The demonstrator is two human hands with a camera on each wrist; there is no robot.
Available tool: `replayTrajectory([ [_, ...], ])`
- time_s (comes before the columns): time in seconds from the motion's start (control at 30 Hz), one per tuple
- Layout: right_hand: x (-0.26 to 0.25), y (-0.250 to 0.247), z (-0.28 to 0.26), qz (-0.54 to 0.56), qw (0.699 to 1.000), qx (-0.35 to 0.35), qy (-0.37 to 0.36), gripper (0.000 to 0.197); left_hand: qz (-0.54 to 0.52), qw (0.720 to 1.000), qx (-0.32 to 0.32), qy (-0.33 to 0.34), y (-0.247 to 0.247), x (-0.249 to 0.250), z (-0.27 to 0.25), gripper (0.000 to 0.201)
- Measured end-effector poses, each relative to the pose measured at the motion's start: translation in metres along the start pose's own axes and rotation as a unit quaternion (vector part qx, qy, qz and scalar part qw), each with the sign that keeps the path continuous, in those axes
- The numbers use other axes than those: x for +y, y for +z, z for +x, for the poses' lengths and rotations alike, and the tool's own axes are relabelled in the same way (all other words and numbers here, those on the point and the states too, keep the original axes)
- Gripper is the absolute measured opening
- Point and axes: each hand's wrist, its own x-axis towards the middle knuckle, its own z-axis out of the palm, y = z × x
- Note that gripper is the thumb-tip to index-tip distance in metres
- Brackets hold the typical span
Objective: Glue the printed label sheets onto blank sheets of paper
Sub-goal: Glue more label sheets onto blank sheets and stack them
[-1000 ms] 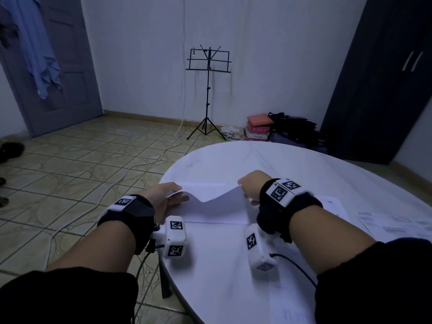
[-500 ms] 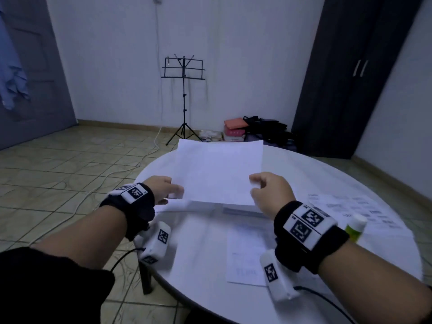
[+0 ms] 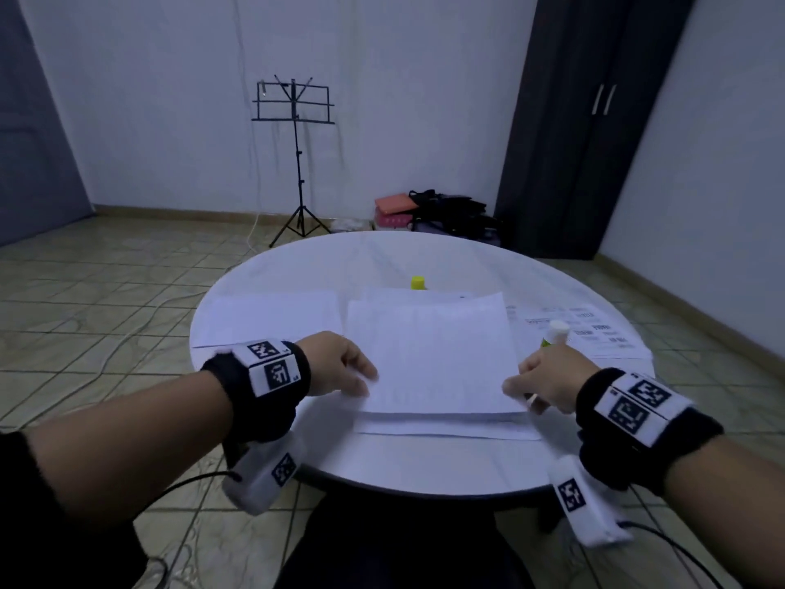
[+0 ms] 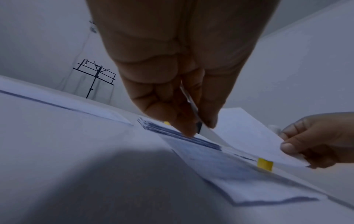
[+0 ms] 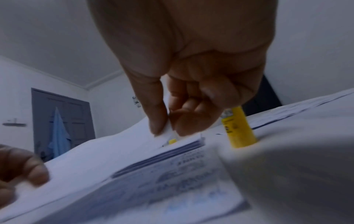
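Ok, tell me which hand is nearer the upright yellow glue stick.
Right. The right hand pinches the sheet at its right corner, just in front of the glue stick; the left hand pinches the opposite corner, the sheet's width away.

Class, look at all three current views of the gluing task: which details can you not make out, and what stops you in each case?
- Print on the printed label sheets: head view, too small to read.
- Text on the lower printed sheet: right wrist view, blurred.
- Body of the yellow-capped glue stick: head view, hidden behind the held white paper sheet.
- Fingertips of the left hand and right hand: head view, tucked under the sheet's corners.
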Motion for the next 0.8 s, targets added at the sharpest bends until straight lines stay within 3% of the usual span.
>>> replayTrajectory([
  [0.2, -0.001, 0.004, -0.008, -0.113, 0.993, -0.035, 0.011, 0.034, 0.018, 0.999, -0.046, -0.013, 0.01, 0.011, 0.003, 0.02],
  [0.47, 0.005, 0.008, -0.002, -0.137, 0.99, -0.041, 0.014, 0.032, 0.033, 0.998, -0.054, -0.021, 0.017, 0.011, 0.005, 0.015],
  [0.8, 0.009, 0.012, 0.005, -0.13, 0.991, -0.035, 0.019, 0.035, -0.042, 0.995, -0.087, -0.02, 0.017, 0.003, 0.011, 0.02],
])
